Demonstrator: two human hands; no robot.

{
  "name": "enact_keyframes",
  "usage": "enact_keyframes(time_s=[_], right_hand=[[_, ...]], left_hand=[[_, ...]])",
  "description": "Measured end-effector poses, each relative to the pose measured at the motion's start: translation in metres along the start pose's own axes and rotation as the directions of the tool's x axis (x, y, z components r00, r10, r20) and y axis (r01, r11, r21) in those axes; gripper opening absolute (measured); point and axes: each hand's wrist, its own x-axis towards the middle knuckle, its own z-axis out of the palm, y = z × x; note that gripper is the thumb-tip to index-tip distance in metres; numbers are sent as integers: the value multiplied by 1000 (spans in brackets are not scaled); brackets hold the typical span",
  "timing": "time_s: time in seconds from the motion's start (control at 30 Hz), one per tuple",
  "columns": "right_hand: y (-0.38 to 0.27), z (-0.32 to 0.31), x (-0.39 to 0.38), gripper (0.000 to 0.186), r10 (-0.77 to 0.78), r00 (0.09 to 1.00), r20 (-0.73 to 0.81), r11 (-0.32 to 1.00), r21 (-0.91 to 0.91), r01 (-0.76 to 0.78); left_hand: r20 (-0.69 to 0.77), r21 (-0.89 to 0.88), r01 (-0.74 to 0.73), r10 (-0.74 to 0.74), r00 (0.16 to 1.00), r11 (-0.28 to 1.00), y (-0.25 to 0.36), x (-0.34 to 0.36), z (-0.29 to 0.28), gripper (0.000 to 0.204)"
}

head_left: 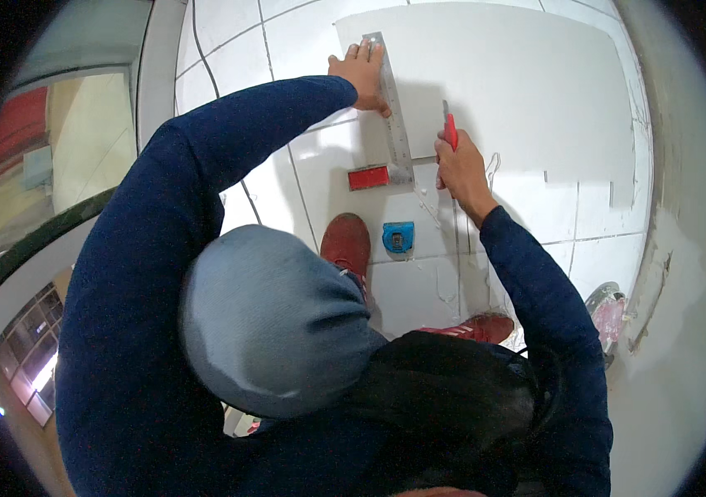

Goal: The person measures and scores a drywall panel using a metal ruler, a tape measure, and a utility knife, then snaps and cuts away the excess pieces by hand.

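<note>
A large pale sheet lies on the tiled floor in front of me. Across its left part rests a try square with a steel blade and a red stock, the stock being at the near end. My left hand lies with fingers spread on the far end of the blade. To the right, my right hand is closed round a red utility knife, its blade pointing away from me. The knife is apart from the square's edge; whether its tip touches the sheet I cannot tell.
A blue tape measure sits on the tiles between my red shoes. A dark cable runs along the floor at the left. A wall rises on the right, with a crumpled clear plastic bag at its foot.
</note>
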Motion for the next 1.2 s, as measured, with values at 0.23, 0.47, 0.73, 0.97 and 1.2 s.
enact_keyframes(time_s=[0.23, 0.47, 0.73, 0.97, 1.2], right_hand=[[-31, 24, 66, 30, -227, 966, 127, 922, -291, 255], [-61, 41, 108, 34, -305, 948, 89, 795, -525, 305], [-82, 1, 106, 30, -61, 992, 108, 957, -276, 89], [-67, 20, 101, 32, -125, 984, 129, 866, -470, 172], [-67, 35, 127, 32, -259, 947, 193, 675, -664, 320]], left_hand=[[27, -21, 19, -18, 999, 1000, -4, -2, -2, 134], [-62, -133, -9, 1, 998, 991, -13, -2, 11, 130], [-49, -67, 23, -26, 998, 998, -10, -4, 6, 130], [67, -13, 45, -44, 997, 999, 12, 7, -12, 138], [-60, -113, -29, 22, 998, 993, 2, 13, 7, 136]])
